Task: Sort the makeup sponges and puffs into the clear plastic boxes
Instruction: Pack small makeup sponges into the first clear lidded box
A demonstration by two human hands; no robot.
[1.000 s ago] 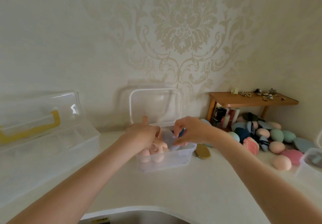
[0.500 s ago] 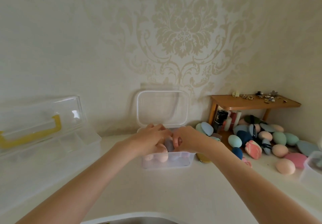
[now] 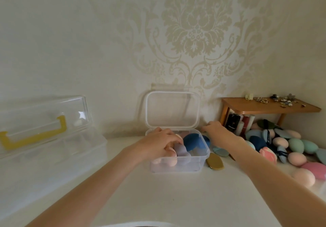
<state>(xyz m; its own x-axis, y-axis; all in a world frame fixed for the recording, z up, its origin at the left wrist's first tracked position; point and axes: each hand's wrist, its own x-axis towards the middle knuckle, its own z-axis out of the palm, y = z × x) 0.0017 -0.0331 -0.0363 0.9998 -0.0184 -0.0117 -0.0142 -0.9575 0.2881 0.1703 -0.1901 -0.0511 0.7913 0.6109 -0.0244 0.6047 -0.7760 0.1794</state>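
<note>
Right hand (image 3: 216, 131): it has left the small clear box (image 3: 178, 166), where it met the left hand half a second ago, and now reaches right of the box, toward the wooden shelf (image 3: 268, 106).
Left hand (image 3: 158, 143): it stays in the box, fingers now on the lilac sponge (image 3: 181, 151).
Dark blue sponge (image 3: 193, 141): uncovered in the box's right half, where the right hand hid it before.
View: the camera sits closer and lower.

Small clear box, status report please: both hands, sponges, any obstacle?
Left hand in small clear box, fingers on lilac sponge. Right hand open, outside, beside box. Dark blue sponge inside; lid upright. Gold puff beside box, nothing blocking.
</note>
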